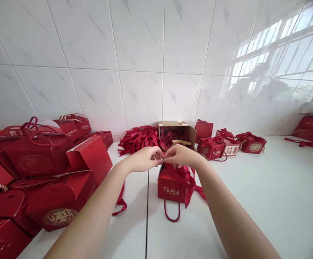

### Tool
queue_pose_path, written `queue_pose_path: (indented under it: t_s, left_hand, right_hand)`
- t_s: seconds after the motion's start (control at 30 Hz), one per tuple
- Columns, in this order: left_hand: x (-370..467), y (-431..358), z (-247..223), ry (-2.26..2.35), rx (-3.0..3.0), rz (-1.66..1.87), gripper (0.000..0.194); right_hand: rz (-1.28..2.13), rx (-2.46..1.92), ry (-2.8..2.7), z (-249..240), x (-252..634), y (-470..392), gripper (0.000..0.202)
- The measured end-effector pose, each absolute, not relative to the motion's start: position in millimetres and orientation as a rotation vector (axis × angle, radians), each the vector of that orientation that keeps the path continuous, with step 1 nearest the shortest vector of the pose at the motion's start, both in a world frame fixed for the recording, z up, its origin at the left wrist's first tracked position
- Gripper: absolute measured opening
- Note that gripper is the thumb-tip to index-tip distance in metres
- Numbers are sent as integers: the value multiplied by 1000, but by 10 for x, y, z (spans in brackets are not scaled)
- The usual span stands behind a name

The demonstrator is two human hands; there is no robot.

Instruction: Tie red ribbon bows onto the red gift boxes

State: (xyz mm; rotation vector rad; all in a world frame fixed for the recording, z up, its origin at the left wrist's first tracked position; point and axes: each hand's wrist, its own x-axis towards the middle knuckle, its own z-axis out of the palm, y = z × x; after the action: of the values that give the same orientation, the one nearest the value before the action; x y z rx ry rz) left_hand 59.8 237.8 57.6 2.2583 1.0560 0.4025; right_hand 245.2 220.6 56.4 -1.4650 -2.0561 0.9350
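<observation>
A small red gift box (172, 187) with gold lettering stands on the white table in front of me, a dark red cord handle (172, 218) hanging from its front. Red ribbon (190, 182) lies over its top and down its right side. At the box's upper left edge, my left hand (149, 157) has its fingers curled and fingertips pinched together. My right hand (180, 156) touches the same edge from the right, thumb and finger pinched at the top flap. What the left fingertips hold is too small to make out.
Many red boxes (37, 158) are piled at the left. A heap of red ribbons (140, 139) and an open cardboard box (176, 124) stand by the tiled wall. Finished-looking small boxes (211, 148) sit back right, with more boxes (307, 128) at the far right.
</observation>
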Motion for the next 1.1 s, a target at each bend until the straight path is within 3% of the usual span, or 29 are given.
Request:
queue_pose_path:
  t_s: [0.23, 0.43, 1.1]
  left_hand:
    - [576, 2357, 632, 1077, 2234, 514, 19]
    - [468, 2394, 671, 1100, 2045, 462, 36]
    - [453, 2413, 648, 1100, 1904, 504, 32]
  right_hand:
    - [747, -1456, -1973, 502, 2346, 2256, 12]
    - [709, -1417, -1976, 471, 2253, 2243, 15]
    - [917, -1479, -1997, 538, 2280, 2182, 30]
